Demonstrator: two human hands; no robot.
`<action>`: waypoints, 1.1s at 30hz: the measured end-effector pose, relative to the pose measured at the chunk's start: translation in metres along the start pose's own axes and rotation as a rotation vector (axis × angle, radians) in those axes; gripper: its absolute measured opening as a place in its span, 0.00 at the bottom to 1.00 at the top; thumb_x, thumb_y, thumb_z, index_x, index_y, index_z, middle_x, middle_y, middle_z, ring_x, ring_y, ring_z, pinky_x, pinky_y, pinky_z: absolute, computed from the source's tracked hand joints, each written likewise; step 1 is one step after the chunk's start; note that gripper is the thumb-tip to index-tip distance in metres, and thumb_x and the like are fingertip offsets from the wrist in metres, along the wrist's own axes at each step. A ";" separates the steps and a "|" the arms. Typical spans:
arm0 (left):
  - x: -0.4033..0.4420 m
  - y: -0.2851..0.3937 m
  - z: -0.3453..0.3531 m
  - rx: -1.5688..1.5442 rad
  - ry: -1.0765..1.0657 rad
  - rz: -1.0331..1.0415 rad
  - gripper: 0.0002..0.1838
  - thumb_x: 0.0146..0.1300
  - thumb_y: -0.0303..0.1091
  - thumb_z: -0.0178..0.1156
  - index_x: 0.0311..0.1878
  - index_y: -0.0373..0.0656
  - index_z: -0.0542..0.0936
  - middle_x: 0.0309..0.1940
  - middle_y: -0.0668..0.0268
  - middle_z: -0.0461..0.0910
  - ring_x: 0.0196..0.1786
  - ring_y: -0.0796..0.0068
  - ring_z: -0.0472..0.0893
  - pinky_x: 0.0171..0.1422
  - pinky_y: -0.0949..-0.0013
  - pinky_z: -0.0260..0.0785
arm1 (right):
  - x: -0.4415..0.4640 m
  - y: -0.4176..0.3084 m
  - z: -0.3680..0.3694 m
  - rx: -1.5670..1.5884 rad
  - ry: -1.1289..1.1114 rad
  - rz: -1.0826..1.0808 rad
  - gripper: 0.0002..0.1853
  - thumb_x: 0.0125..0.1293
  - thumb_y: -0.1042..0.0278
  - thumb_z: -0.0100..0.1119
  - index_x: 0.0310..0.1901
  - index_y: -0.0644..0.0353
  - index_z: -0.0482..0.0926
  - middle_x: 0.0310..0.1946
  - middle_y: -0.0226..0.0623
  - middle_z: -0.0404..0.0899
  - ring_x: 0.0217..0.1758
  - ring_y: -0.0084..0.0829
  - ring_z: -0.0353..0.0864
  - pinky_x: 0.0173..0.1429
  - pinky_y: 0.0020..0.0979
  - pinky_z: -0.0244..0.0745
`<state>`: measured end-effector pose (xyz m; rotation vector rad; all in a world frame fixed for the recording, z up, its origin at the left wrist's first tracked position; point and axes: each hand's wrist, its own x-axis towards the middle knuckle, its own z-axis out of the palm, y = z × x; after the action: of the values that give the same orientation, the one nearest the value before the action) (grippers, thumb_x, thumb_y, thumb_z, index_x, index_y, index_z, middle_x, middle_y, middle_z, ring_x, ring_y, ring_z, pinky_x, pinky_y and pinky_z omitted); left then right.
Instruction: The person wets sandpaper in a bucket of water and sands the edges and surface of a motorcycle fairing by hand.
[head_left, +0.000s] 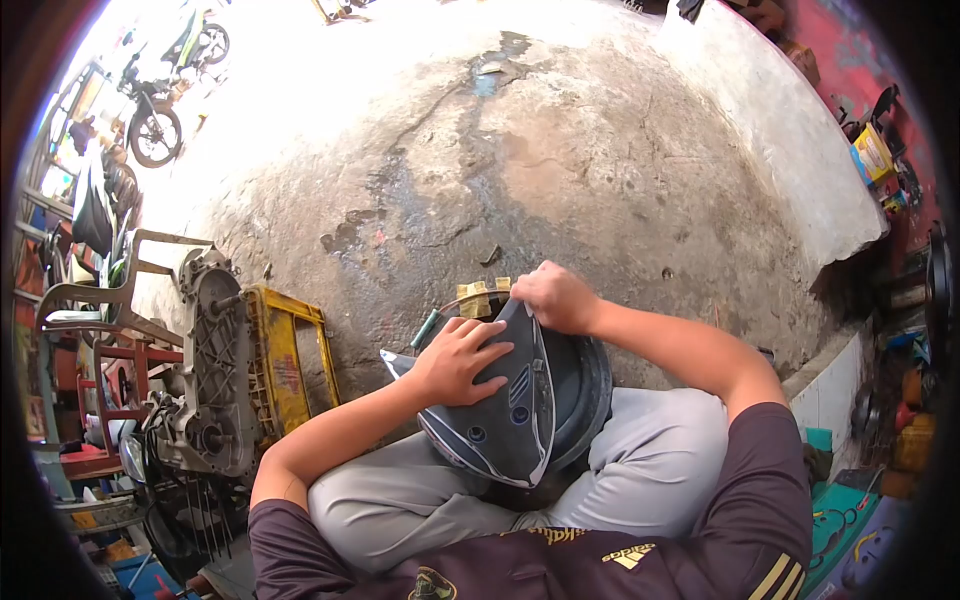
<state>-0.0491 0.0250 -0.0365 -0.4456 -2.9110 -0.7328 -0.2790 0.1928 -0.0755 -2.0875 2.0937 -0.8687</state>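
Note:
A dark grey piece with pale edging, stripes and blue round marks point(490, 425) lies over a round dark tub-like object point(595, 390) between my legs. Whether it is a stiff panel or a cover, I cannot tell. My left hand point(455, 365) rests on its upper left part, fingers spread and pressed to the surface. At the top corner, my right hand point(555, 297) is closed, pinching the edge. Just beyond sit yellow pieces point(475, 297) by a dark rim, and a small teal cylinder point(426, 328) lies left of them.
On my left stand a yellow crate point(290, 350), a metal engine casing point(215, 370) and a chair point(125, 290). Motorcycles point(155, 130) are parked at the far left. A pale raised ledge point(780, 150) runs along the right. A small dark object point(491, 255) lies on the stained concrete floor point(620, 200).

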 end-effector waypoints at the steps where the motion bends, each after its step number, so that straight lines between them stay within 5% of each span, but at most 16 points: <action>1: 0.000 0.000 0.000 0.003 0.006 0.000 0.29 0.60 0.49 0.76 0.64 0.50 0.87 0.70 0.57 0.79 0.66 0.54 0.81 0.73 0.51 0.71 | -0.001 -0.004 0.000 0.013 -0.033 -0.032 0.07 0.64 0.74 0.63 0.43 0.53 0.82 0.36 0.34 0.84 0.43 0.42 0.88 0.54 0.43 0.75; 26: 0.001 0.002 -0.002 0.008 0.019 0.012 0.28 0.62 0.50 0.74 0.63 0.48 0.87 0.69 0.56 0.79 0.63 0.56 0.81 0.71 0.52 0.71 | 0.007 0.016 0.002 0.041 -0.062 0.145 0.07 0.65 0.74 0.62 0.43 0.53 0.84 0.40 0.36 0.86 0.44 0.46 0.87 0.55 0.45 0.77; 33: 0.000 0.001 -0.002 0.007 0.032 0.012 0.28 0.62 0.50 0.74 0.63 0.48 0.87 0.68 0.56 0.79 0.63 0.56 0.81 0.71 0.52 0.70 | 0.002 0.000 0.003 0.090 -0.013 0.008 0.04 0.64 0.74 0.64 0.40 0.56 0.81 0.35 0.38 0.85 0.42 0.47 0.87 0.50 0.45 0.77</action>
<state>-0.0487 0.0249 -0.0342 -0.4465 -2.8773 -0.7214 -0.2779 0.1895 -0.0777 -2.0328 2.0152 -0.9273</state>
